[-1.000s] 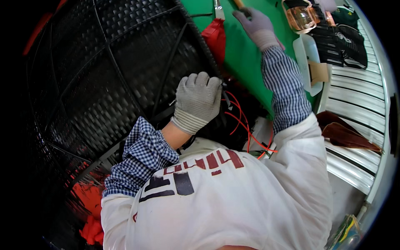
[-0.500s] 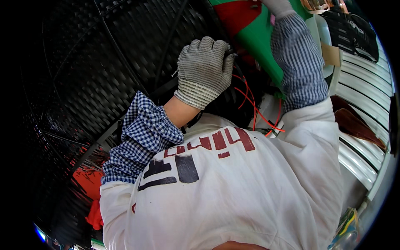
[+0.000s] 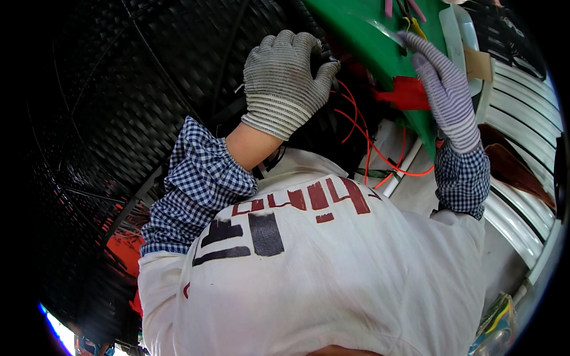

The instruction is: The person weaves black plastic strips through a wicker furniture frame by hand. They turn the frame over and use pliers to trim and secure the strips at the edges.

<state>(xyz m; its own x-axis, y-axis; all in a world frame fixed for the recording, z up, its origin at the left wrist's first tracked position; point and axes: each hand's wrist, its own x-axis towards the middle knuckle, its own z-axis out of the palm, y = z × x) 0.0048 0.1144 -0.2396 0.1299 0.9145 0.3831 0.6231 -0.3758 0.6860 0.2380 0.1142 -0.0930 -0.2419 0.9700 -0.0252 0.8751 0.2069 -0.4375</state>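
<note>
My left hand (image 3: 282,83), in a grey-and-white striped glove, is curled at the edge of a black woven wicker piece (image 3: 142,101). Its thumb and forefinger close around something dark that the glove mostly hides. My right hand (image 3: 442,89), in a pale purple striped glove, is over a green board or sheet (image 3: 356,29). Beside its fingertips is a thin, pale, blurred streak; whether they pinch it is hard to make out. Just beyond those fingers lies a yellow-handled tool (image 3: 412,25). Loops of thin orange-red cord (image 3: 380,155) hang between my arms.
A red patch (image 3: 407,93) shows by the green board's near edge. At the right are a brown cardboard piece (image 3: 478,64), a white slatted surface (image 3: 525,107) and a dark brown flap (image 3: 513,166). More red material (image 3: 124,252) shows at the lower left.
My right hand has come back toward me and right from the far edge, uncovering the yellow-handled tool. My left hand has shifted slightly up and left, still at the wicker edge.
</note>
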